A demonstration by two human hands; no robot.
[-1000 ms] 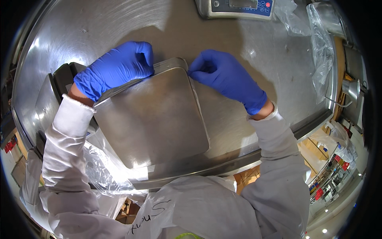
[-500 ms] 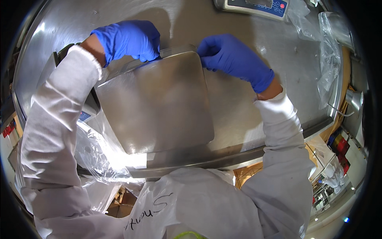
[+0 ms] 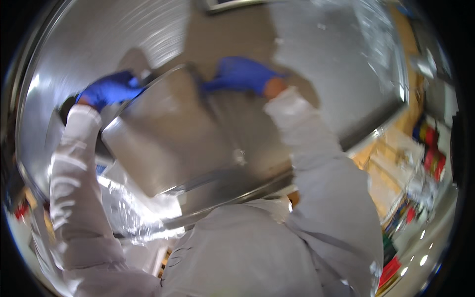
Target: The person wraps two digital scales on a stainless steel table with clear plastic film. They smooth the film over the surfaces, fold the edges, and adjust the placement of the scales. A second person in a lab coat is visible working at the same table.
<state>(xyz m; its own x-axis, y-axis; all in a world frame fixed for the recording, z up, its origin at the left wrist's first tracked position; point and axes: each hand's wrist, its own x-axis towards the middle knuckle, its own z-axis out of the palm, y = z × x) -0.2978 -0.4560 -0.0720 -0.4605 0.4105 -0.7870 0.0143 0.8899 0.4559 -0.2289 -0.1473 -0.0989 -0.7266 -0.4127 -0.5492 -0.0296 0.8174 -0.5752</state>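
Observation:
A square, round-cornered stainless steel plate, like the platter of a scale, lies tilted askew in front of me at the near side of the metal table. My left hand, in a blue glove, closes on its far left edge. Just off the plate's far right corner is my blue-gloved right hand. Its fingers point left toward the edge and are smeared by motion, so whether they grip anything is unclear. A blue panel partly shows beside the plate, near my left forearm.
The stainless table has a raised rim along its near side. Clear plastic film bunches at the near left. More plastic lies at the far right. Part of a scale shows at the far edge. Shelving with items stands right.
The view has shifted and blurred. Both hands appear farther left and nearer, and the plate appears farther left and turned. My right hand has come slightly away from the plate's corner.

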